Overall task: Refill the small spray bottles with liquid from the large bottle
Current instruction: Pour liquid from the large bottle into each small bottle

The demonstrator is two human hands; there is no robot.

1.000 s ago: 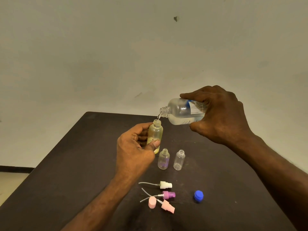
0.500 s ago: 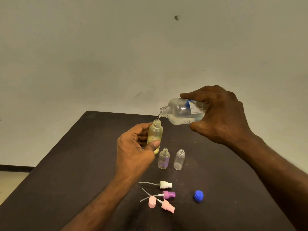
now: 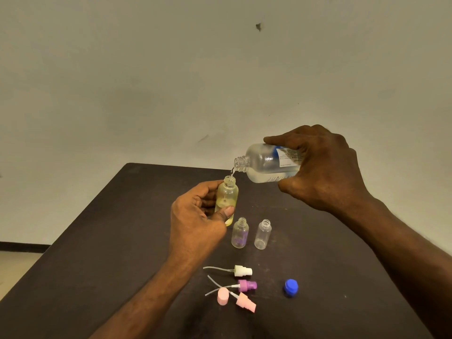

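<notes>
Here, in the head view, we see the right hand (image 3: 325, 167) wrapped around the large bottle (image 3: 266, 163), fingers curled over its labelled body and thumb beneath, holding it tilted almost flat with its open neck pointing left and slightly down. A thin stream of clear liquid (image 3: 232, 172) runs from that neck into the mouth of the yellow spray bottle (image 3: 227, 195), which stands upright just below it. We see the left hand (image 3: 195, 221) gripping this small bottle, fingers curled behind it and the thumb pressed across its lower front; whether its base touches the table we cannot tell. On the dark table (image 3: 97, 241), just right of the left hand, stand two more small bottles with open necks, a purple-tinted bottle (image 3: 240, 233) and a clear bottle (image 3: 263, 234), close together but apart. Nearer to us lie a white spray head (image 3: 242, 270), a purple spray head (image 3: 247, 286) and a pink spray head (image 3: 245, 302), each with a thin dip tube trailing left, and a pink cap (image 3: 223, 296) beside the last. A blue cap (image 3: 291, 287) lies well to their right.
</notes>
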